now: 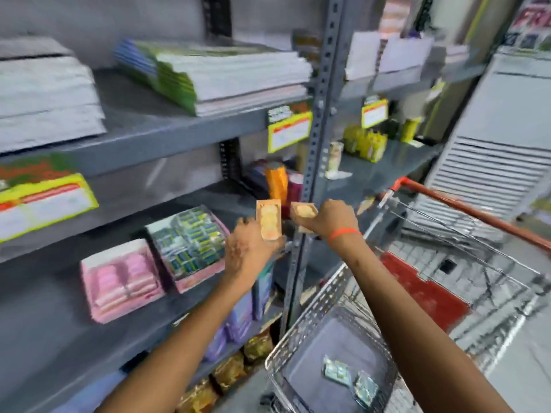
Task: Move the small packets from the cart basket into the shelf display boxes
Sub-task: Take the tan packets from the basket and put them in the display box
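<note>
My left hand (247,248) grips a tan packet (269,220) held upright, in front of the grey shelf post. My right hand (331,219), with an orange wristband, grips a second tan packet (304,210) just to the right of the first. Both hands hover above the shelf's right end. On the shelf sit two display boxes: a pink box (119,281) with pink packets, and a box (190,239) filled with green and blue packets. Two small green packets (337,372) lie in the cart basket (301,323) at the lower right.
Stacks of notebooks (214,73) fill the upper shelf, with yellow price tags (289,131) on the shelf edges. An orange cart handle (465,208) runs at the right beside a white louvred unit (495,150). Purple and golden packs (238,320) fill the lower shelf.
</note>
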The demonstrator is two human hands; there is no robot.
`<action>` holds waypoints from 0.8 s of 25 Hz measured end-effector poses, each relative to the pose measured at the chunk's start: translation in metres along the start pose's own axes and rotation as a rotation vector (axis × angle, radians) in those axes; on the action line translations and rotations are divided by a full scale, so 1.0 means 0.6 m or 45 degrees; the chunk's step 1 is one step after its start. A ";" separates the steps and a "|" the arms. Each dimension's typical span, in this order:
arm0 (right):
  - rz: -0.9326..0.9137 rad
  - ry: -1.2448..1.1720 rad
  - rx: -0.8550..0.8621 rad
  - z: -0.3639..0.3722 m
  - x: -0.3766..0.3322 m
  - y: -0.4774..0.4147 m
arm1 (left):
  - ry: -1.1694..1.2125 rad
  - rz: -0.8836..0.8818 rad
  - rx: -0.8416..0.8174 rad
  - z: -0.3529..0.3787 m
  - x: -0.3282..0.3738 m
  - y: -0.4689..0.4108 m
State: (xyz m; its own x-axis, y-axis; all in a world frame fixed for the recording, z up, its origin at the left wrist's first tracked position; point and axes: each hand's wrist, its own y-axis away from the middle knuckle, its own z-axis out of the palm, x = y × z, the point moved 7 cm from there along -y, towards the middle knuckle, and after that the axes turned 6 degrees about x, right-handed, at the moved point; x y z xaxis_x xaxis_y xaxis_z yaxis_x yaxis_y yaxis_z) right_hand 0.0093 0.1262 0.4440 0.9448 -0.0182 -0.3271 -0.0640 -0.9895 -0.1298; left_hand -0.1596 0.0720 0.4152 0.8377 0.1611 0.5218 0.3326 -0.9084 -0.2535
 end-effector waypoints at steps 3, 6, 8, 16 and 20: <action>-0.114 -0.088 -0.077 0.038 -0.092 0.017 | -0.086 -0.146 0.036 -0.048 -0.104 0.001; -0.260 -0.133 -0.176 0.088 -0.201 0.045 | -0.143 -0.318 0.078 -0.099 -0.214 0.007; -0.328 -0.151 -0.211 0.114 -0.252 0.062 | -0.195 -0.376 0.110 -0.124 -0.267 0.016; -0.551 -0.150 -0.431 0.234 -0.416 0.128 | -0.245 -0.725 0.047 -0.184 -0.446 0.050; -0.530 -0.186 -0.429 0.270 -0.446 0.140 | -0.222 -0.728 0.021 -0.188 -0.476 0.035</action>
State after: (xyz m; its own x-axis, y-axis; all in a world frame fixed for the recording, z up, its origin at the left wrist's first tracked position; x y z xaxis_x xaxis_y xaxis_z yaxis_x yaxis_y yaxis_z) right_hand -0.3011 0.0712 0.3691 0.8126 0.3802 -0.4417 0.4341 -0.9006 0.0233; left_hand -0.4408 -0.0365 0.3531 0.5824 0.6848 0.4380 0.7570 -0.6532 0.0148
